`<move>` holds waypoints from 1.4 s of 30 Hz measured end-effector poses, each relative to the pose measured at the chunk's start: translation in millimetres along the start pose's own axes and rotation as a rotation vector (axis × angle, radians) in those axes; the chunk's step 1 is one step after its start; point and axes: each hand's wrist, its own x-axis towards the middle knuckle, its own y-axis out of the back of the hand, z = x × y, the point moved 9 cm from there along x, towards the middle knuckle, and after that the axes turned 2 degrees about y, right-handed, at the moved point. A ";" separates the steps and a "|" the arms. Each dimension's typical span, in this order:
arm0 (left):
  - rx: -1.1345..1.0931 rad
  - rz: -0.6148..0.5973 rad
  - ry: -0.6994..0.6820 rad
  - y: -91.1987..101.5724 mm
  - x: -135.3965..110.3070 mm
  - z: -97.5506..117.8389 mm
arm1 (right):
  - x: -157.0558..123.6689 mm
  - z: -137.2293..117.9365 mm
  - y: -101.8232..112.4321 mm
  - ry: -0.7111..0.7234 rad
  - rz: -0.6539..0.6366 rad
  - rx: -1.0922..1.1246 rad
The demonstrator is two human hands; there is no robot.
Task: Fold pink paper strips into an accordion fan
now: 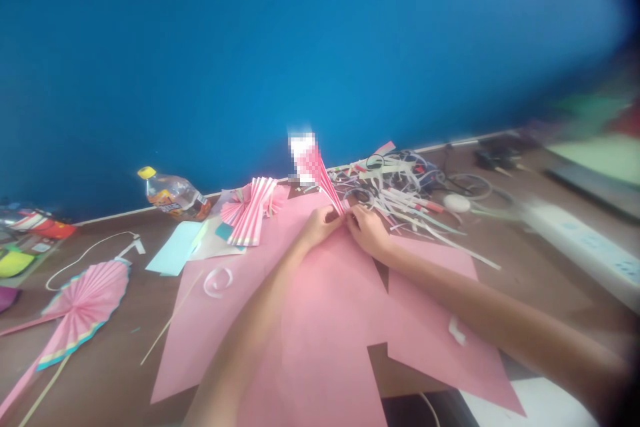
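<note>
A narrow pleated strip of pink and white paper (330, 187) stands tilted up and to the left, its lower end between my hands. My left hand (320, 227) pinches that lower end from the left. From the right, the fingers of my right hand (369, 230) close on the same end, nearly touching the left. Blurred squares hide part of the paper's upper end. Large pink paper sheets (325, 307) lie under my hands and forearms. Left of them rests another pleated pink and white paper piece (253, 210).
Paper strips and cables (405, 180) are heaped behind my right hand. A bottle with a yellow cap (175, 193) stands tilted by the blue wall (250, 47). At left lies a pink paper fan (90, 300); light-blue papers (173, 248) are nearer. A white power strip (580, 240) sits right.
</note>
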 end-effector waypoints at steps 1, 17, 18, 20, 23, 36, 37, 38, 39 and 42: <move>-0.002 0.003 0.004 0.6 0.1 -0.4 | 0.6 -0.3 0.9 0.008 0.005 0.031; -0.027 -0.010 0.008 -0.7 -0.3 0.1 | -1.0 0.4 4.0 -0.023 0.007 0.030; -0.016 -0.004 0.012 -0.5 -0.5 -0.3 | -2.3 -1.4 4.0 -0.029 0.000 -0.010; 0.007 0.009 0.019 0.3 -0.8 -0.7 | -4.4 -5.2 3.5 -0.033 -0.020 -0.088; 0.014 0.016 0.013 1.1 -0.8 -0.1 | -5.6 -7.6 2.2 -0.040 -0.048 -0.148; -0.103 -0.018 0.013 2.2 -2.4 11.3 | 1.3 -3.6 8.6 -0.009 0.054 0.077; -0.098 -0.017 0.013 2.6 -2.3 11.1 | 1.1 -4.4 9.6 -0.004 0.060 0.083; -0.092 -0.017 0.011 2.7 -2.1 10.9 | 0.9 -4.7 10.2 -0.004 0.067 0.081; -0.086 -0.016 0.009 2.7 -2.0 10.6 | 0.7 -4.4 10.3 -0.007 0.071 0.076; -0.076 -0.023 0.010 1.5 -2.2 9.7 | 0.7 -2.8 8.8 -0.012 0.073 0.060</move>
